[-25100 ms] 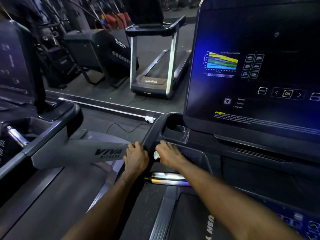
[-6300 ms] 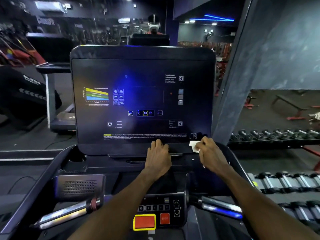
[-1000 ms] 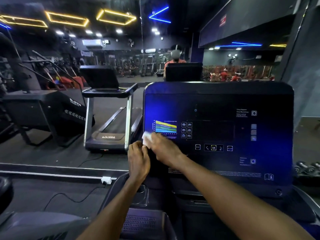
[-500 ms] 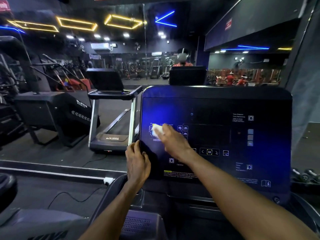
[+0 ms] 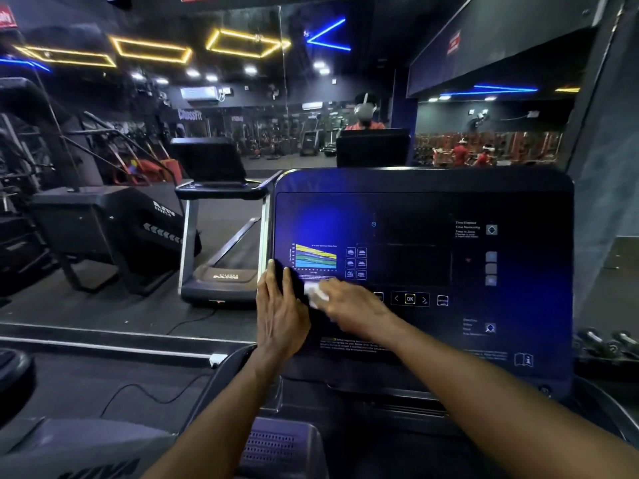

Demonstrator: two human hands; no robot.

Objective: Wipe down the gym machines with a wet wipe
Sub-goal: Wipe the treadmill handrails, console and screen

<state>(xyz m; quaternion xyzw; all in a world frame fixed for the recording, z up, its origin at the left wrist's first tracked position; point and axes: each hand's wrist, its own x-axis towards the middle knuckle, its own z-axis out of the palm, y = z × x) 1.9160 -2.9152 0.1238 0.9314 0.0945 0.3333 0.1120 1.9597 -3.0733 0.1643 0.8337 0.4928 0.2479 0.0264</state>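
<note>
A treadmill console with a large dark touch screen (image 5: 432, 271) stands in front of me, showing a coloured graph and an OK button. My right hand (image 5: 352, 311) presses a small white wet wipe (image 5: 315, 293) against the screen's lower left part, just below the graph. My left hand (image 5: 280, 305) lies with straight fingers on the screen's left edge, fingertips pointing up. Most of the wipe is hidden under my right fingers.
A wall mirror (image 5: 138, 167) ahead reflects the gym, a treadmill (image 5: 221, 216) and a stair machine (image 5: 103, 229). Dumbbells (image 5: 605, 344) lie at the right. A cable and white plug (image 5: 216, 359) run along the floor. A speaker grille (image 5: 273, 447) sits below the console.
My right hand has slid the wipe down the screen, from beside the graph to below it. My left hand's fingers have stretched up along the screen's left edge.
</note>
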